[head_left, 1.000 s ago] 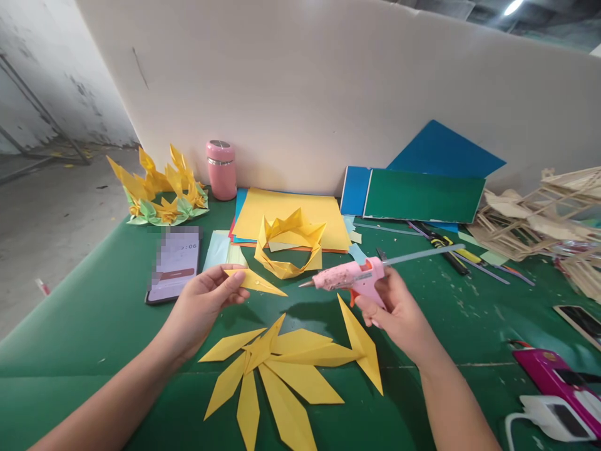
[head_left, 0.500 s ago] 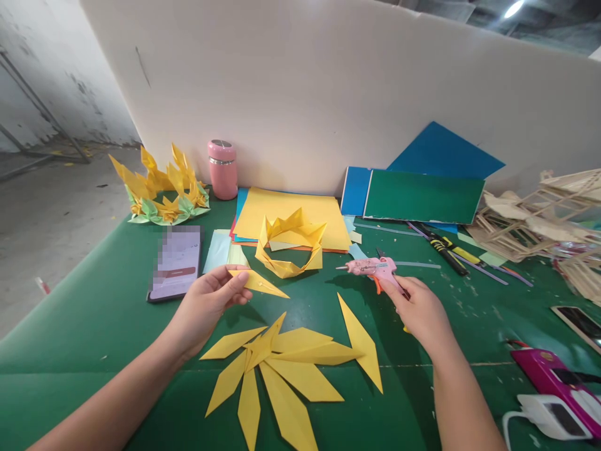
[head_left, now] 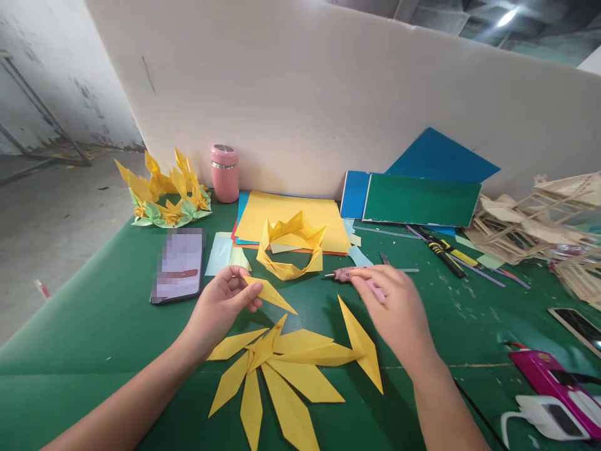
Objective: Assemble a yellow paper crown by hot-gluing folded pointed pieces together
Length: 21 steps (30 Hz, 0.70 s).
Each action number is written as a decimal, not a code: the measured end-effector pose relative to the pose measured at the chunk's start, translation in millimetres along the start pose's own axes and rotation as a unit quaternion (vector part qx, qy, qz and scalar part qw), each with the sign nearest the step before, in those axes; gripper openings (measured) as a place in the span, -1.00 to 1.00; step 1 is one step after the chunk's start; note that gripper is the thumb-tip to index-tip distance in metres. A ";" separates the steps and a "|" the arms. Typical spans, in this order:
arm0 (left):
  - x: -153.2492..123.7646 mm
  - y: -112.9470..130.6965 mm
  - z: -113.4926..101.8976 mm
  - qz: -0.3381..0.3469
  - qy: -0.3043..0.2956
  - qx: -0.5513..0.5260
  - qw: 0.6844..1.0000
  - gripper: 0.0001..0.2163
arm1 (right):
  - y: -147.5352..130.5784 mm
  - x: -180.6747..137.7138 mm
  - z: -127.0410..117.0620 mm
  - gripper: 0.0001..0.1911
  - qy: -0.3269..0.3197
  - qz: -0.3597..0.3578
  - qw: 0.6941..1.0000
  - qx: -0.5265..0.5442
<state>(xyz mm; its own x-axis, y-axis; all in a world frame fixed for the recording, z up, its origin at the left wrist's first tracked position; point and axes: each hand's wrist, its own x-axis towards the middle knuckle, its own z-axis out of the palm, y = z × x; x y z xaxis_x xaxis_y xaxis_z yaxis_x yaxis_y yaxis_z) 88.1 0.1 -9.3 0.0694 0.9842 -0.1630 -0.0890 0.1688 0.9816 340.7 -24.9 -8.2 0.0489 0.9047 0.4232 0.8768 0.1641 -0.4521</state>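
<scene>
Hands first: your left hand pinches a folded yellow paper petal by its blunt end. Thumb and fingertips are closed on it, pointed tip aimed right, held over the green table cover. Your right hand is motion-blurred, fingers spread over the handle of a pink glue gun; cannot tell whether it grips the gun or only touches it. Gun lies flat on the cover, nozzle pointing left, just right of the held petal's tip.

Near side, between your wrists: fan of yellow petals meeting at one hub, points spreading near and right. One loose petal touches the fan's right edge, below your right hand.

Far of the held petal: yellow paper crown ring, half on the near edge of a stack of coloured paper sheets. Left of that, a phone, screen up.

Far left: yellow-green paper flowers and a pink flask by the white board.

Far right: blue and green card sheets, a yellow-black tool, wooden stick models.

Near right corner: magenta device and white charger.
</scene>
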 end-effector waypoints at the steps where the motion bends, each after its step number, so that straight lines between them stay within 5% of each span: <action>1: -0.4 -0.6 1.0 0.001 -0.005 -0.002 1.000 -0.66 | -16.8 3.5 -1.3 -0.72 -0.040 -0.020 0.998 0.045; 7: -4.4 -1.9 2.8 0.006 -0.028 -0.031 0.999 -0.63 | -86.0 30.0 7.1 -0.80 -0.233 -0.081 0.952 0.181; 14: -10.4 -2.0 1.8 -0.012 -0.063 -0.058 0.996 -0.59 | -91.1 33.3 15.9 -0.88 -0.311 -0.023 0.926 0.214; 17: -11.4 -3.8 2.7 -0.008 -0.069 -0.068 0.995 -0.61 | -85.9 34.6 16.2 -0.88 -0.305 -0.025 0.926 0.221; 21: -9.6 -8.0 2.3 -0.015 -0.021 -0.070 0.997 -0.67 | -76.2 41.5 22.1 -0.88 -0.203 0.001 0.952 0.230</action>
<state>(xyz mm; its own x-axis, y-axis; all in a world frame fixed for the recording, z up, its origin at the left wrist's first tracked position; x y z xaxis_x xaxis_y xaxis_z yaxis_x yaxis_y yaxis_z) 90.4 -10.8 -15.3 0.1151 0.9761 -0.1846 -0.2231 0.2065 0.9527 265.3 8.8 26.4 -0.2199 0.9673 0.1265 0.5705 0.2327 -0.7876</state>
